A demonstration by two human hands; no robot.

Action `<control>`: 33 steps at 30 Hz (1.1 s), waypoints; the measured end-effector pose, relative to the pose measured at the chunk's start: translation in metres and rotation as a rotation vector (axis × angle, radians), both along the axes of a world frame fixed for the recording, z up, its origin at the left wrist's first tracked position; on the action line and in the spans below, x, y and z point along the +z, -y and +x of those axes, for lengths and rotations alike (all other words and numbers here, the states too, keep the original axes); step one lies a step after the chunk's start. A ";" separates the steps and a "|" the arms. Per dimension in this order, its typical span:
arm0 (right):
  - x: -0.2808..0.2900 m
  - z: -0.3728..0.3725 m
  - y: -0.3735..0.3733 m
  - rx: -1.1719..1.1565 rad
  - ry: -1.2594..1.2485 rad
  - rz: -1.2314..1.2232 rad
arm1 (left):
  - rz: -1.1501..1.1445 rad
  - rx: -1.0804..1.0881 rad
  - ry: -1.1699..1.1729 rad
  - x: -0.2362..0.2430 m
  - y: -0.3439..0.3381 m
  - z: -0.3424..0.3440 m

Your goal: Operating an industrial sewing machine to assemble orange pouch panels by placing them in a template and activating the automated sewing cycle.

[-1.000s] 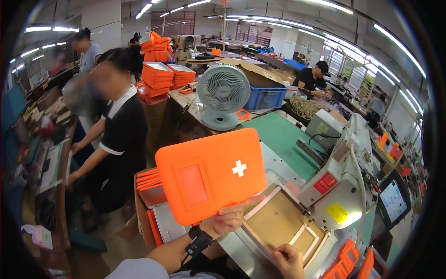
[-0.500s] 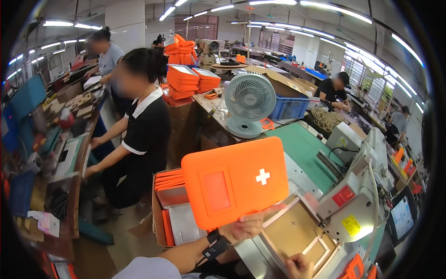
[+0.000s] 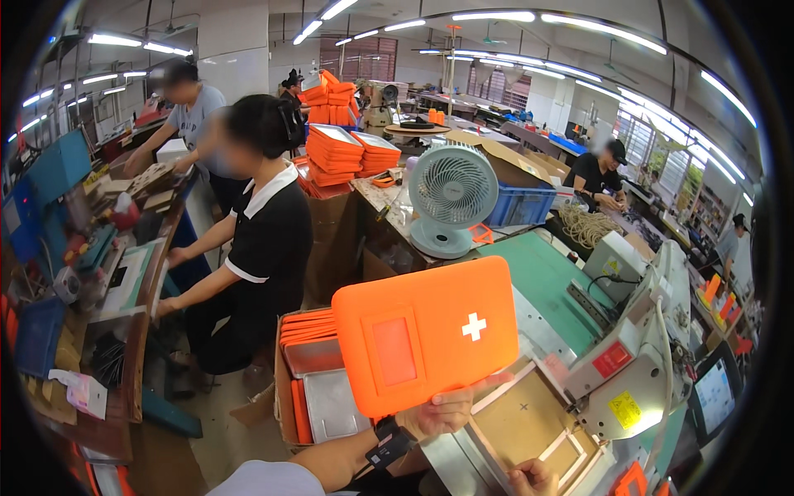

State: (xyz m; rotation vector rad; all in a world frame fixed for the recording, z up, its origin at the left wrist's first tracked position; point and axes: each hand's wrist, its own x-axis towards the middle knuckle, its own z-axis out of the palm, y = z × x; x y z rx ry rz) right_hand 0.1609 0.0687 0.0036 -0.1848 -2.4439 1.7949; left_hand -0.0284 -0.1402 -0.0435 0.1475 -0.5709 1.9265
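Observation:
My left hand (image 3: 438,412), with a black device strapped at the wrist, grips an orange rectangular case cover (image 3: 438,351) by its lower edge. The cover is held up and tilted, its face toward me. It has rounded corners, a white cross at the right and a framed recessed rectangle at the left. Low in the view, my right hand (image 3: 533,478) is closed, thumb against curled fingers, at the near edge of a shallow fixture frame (image 3: 523,417) with a tan base. What its fingers hold, if anything, I cannot make out.
A cardboard box (image 3: 288,405) of orange covers and grey trays stands beyond my left forearm. The sewing machine head (image 3: 628,364) rises right of the fixture. A fan (image 3: 452,198) stands behind the green table (image 3: 546,273). A co-worker (image 3: 256,240) stands at the left bench.
The whole view has shifted slightly, moving the scene down and a little right. My left hand still holds up the cover; my right hand stays by the fixture frame.

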 end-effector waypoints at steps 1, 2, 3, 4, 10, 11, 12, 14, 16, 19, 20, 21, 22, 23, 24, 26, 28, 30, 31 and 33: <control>0.001 0.000 0.001 0.003 -0.002 0.005 | -0.005 0.004 0.001 0.000 0.000 0.000; 0.002 0.000 0.000 0.003 -0.005 0.011 | -0.009 0.004 0.004 0.000 0.001 -0.001; 0.002 0.001 0.000 0.006 -0.013 0.013 | -0.013 0.011 0.004 0.001 0.002 -0.002; 0.001 0.000 0.000 0.010 -0.021 0.016 | -0.016 0.010 0.009 0.001 0.003 -0.003; -0.002 -0.002 -0.002 0.013 -0.003 0.002 | -0.134 0.136 -0.001 0.007 0.027 -0.011; -0.002 -0.001 -0.003 0.008 0.006 -0.006 | -0.187 0.186 -0.008 0.009 0.035 -0.013; -0.001 0.001 -0.001 -0.015 -0.004 0.007 | -0.262 0.236 -0.010 0.010 0.045 -0.016; 0.007 0.001 0.005 -0.050 -0.018 0.027 | -0.507 0.424 -0.042 0.019 0.082 -0.027; 0.006 0.001 0.002 -0.038 -0.005 0.056 | -0.802 0.660 -0.093 0.029 0.129 -0.039; 0.002 0.000 0.001 -0.031 0.024 0.035 | -1.253 1.098 -0.206 0.032 0.200 -0.057; 0.008 -0.001 0.005 -0.036 0.029 0.036 | -1.380 1.407 -0.094 0.040 0.203 -0.054; 0.013 -0.001 0.008 -0.036 0.031 0.040 | -1.508 1.568 -0.218 0.018 0.227 -0.062; 0.014 -0.001 0.010 -0.032 0.033 0.024 | -1.640 1.728 -0.349 -0.012 0.264 -0.068; 0.015 -0.002 0.012 -0.038 0.038 0.012 | -1.941 1.745 -0.513 -0.033 0.291 -0.062; 0.016 -0.003 0.013 -0.042 0.039 -0.001 | -2.188 1.744 -0.604 -0.056 0.310 -0.057; 0.021 -0.004 0.014 -0.046 0.063 0.012 | -2.663 1.520 -0.798 -0.093 0.317 -0.043; 0.021 -0.005 0.013 -0.049 0.075 0.042 | -3.008 1.089 -0.933 -0.131 0.303 -0.030; 0.014 -0.006 0.008 -0.050 0.075 0.087 | -3.060 0.778 -0.930 -0.164 0.279 -0.023; 0.016 -0.006 0.009 -0.063 0.094 0.078 | -3.012 0.827 -0.919 -0.190 0.273 -0.021; 0.021 -0.007 0.012 -0.090 0.131 0.063 | -2.861 0.984 -0.843 -0.219 0.258 -0.017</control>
